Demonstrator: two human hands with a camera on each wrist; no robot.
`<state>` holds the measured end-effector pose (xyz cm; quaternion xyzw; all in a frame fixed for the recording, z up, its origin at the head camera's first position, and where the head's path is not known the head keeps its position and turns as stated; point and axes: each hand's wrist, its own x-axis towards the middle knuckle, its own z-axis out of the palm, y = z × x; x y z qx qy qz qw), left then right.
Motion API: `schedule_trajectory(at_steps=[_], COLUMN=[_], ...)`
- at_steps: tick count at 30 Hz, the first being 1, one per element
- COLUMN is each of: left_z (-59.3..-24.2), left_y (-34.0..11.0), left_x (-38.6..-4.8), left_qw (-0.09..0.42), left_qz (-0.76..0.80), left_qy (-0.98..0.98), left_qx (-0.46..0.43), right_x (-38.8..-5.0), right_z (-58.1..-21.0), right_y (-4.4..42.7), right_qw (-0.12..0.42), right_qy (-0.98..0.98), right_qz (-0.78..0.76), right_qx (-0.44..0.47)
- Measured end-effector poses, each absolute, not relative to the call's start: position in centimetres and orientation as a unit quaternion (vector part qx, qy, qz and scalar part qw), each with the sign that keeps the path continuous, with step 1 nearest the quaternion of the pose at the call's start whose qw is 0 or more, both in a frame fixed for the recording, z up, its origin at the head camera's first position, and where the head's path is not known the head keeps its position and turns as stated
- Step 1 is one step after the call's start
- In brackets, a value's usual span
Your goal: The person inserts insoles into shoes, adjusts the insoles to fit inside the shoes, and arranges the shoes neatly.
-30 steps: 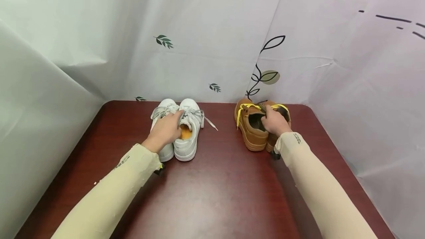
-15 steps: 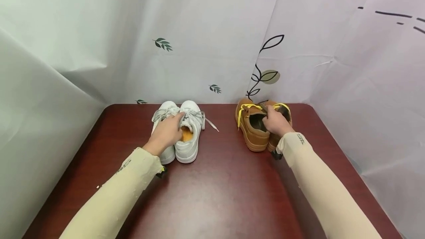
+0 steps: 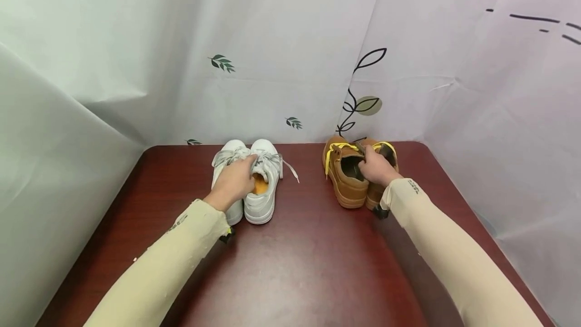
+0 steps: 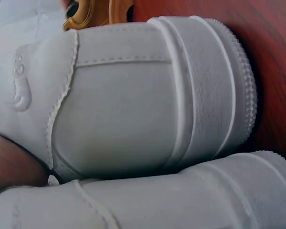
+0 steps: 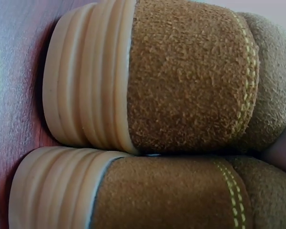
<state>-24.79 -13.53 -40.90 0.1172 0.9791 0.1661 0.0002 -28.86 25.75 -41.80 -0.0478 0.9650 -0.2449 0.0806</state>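
Observation:
At the back left of the table, two white sneakers stand side by side, toes toward the wall. My left hand (image 3: pixel 233 180) pinches their adjoining inner sides. The right-hand sneaker (image 3: pixel 259 208) shows an orange insole, and one grey lace trails off to its right. At the back right stands a pair of brown suede shoes (image 3: pixel 348 191) with yellow laces. My right hand (image 3: pixel 379 166) pinches their inner sides together. The left wrist view is filled by a white heel (image 4: pixel 119 109), the right wrist view by a brown heel (image 5: pixel 190 76) with yellow stitching. My fingertips inside the shoes are hidden.
The reddish-brown table (image 3: pixel 290 261) extends toward me, with a stretch of its surface between the two pairs. Pale cloth with leaf prints (image 3: pixel 290 54) hangs behind the table and along both sides.
The white sneakers have shifted slightly to the right with my left hand. The brown shoes and my right hand stay nearly where they were; both grips are unchanged.

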Motion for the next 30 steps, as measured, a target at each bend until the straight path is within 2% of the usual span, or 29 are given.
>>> schedule_trajectory(at_steps=[13, 23, 30], left_z=[-40.8, -40.6, -40.7], left_y=[-10.5, -8.5, -8.1], left_x=[-25.1, -24.9, -24.6], left_qw=[0.028, 0.012, 0.026], left_qz=[0.191, 0.176, 0.176], left_qy=[0.974, 0.979, 0.980], left_qx=[0.115, 0.100, 0.084], right_x=[-28.2, -27.6, -26.9], right_z=[-41.8, -41.1, -41.6], right_y=[24.7, 22.9, 21.9], right_qw=[0.095, 0.094, 0.095], right_qy=[0.960, 0.952, 0.946], right_qz=[-0.257, -0.285, -0.303], right_qx=[-0.059, -0.056, -0.065])
